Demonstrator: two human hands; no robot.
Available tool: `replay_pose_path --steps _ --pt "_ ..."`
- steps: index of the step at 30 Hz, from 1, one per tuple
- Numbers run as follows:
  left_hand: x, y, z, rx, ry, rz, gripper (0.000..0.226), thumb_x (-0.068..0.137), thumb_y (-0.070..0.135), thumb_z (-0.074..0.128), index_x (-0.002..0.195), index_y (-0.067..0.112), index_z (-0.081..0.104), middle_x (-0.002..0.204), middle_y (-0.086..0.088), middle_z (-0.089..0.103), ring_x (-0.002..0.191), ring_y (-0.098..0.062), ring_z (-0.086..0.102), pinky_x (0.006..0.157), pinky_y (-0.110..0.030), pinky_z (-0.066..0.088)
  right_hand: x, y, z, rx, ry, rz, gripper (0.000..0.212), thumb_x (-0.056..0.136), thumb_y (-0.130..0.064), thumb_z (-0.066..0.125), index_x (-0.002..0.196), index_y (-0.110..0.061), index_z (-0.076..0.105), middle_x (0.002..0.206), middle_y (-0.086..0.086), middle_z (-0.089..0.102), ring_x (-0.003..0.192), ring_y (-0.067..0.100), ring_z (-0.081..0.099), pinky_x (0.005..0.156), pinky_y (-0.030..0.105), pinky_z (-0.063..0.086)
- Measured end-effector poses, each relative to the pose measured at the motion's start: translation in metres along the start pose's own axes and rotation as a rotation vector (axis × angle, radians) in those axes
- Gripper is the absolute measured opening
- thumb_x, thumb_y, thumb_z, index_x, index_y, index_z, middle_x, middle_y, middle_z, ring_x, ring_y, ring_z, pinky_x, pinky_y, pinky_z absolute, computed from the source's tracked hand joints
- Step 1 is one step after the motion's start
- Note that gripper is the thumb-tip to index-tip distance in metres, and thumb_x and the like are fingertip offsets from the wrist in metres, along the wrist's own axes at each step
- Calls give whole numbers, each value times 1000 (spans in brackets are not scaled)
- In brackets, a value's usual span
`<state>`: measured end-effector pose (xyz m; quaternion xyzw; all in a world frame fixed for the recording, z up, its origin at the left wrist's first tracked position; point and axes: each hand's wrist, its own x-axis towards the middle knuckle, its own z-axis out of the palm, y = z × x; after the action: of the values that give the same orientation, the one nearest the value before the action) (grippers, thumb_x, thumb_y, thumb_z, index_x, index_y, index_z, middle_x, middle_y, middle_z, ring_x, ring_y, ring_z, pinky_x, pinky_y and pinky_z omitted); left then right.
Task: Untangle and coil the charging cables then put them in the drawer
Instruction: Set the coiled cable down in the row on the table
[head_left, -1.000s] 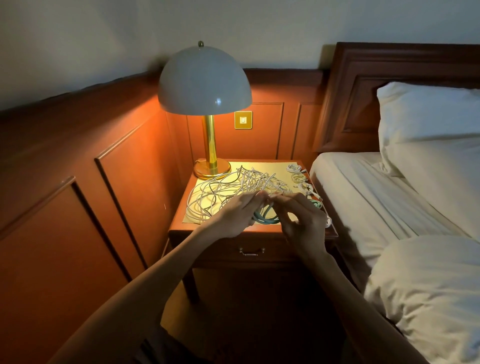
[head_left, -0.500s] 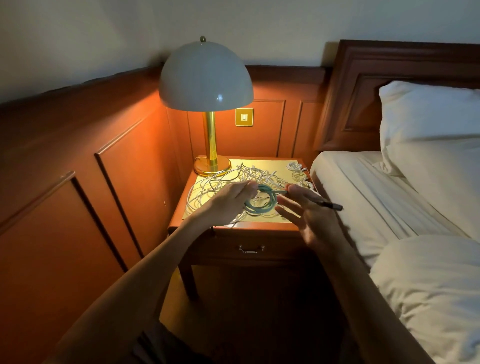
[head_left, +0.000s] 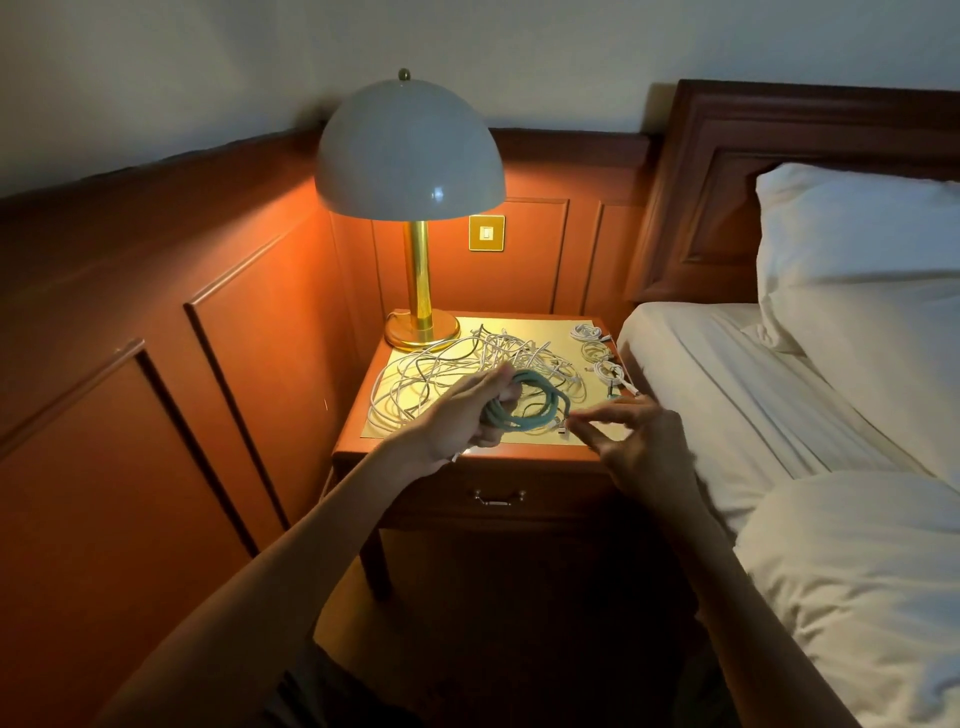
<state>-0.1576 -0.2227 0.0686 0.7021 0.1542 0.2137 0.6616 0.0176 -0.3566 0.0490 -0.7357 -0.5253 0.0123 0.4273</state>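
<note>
My left hand (head_left: 457, 418) holds a teal cable (head_left: 535, 410), wound into a coil, just above the front of the nightstand top (head_left: 524, 441). My right hand (head_left: 639, 441) hovers beside the coil with fingers spread, its fingertips at the cable's loose white-tipped end. A tangle of white and dark cables (head_left: 457, 364) lies on the yellow mat behind the coil. Three small coiled white cables (head_left: 595, 351) sit along the mat's right edge. The drawer (head_left: 498, 499) under the top is shut.
A brass lamp (head_left: 410, 166) with a white dome shade stands at the back left of the nightstand. Wood-panelled wall runs along the left and back. The bed (head_left: 753, 395) with white pillows lies close on the right.
The teal cable's loose end, stretched out to the right across my right hand half a second ago, now lies against the coil. Both hands have stayed over the nightstand's front.
</note>
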Motion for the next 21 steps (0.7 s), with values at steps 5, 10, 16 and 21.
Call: replay_pose_path --steps 5,10,16,21 --pt "1 5 16 79 12 34 39 108 36 26 78 15 38 60 2 28 48 -10 20 46 -20 22 -2 -15 16 85 -109 26 29 88 -14 74 117 -14 71 97 -14 70 79 -1 62 73 22 53" --pt "4 8 19 268 138 89 37 109 35 28 79 16 42 63 6 30 48 -4 24 49 -20 25 -9 -15 18 372 -120 199 19 94 -20 68 112 -20 63 93 -5 73 72 -2 71 61 14 55" --pt "9 0 17 386 106 64 42 108 42 27 86 12 48 64 5 33 46 -2 31 47 -14 30 -14 -18 28 610 25 240 17 104 -23 48 101 -29 64 99 2 74 77 19 76 73 37 61" --pt "9 -1 17 450 96 34 43 107 45 27 84 16 48 61 5 34 46 -3 29 49 -22 29 -9 -29 29 1084 -54 457 26 107 -15 40 103 -16 66 91 -1 76 89 20 72 78 37 59"
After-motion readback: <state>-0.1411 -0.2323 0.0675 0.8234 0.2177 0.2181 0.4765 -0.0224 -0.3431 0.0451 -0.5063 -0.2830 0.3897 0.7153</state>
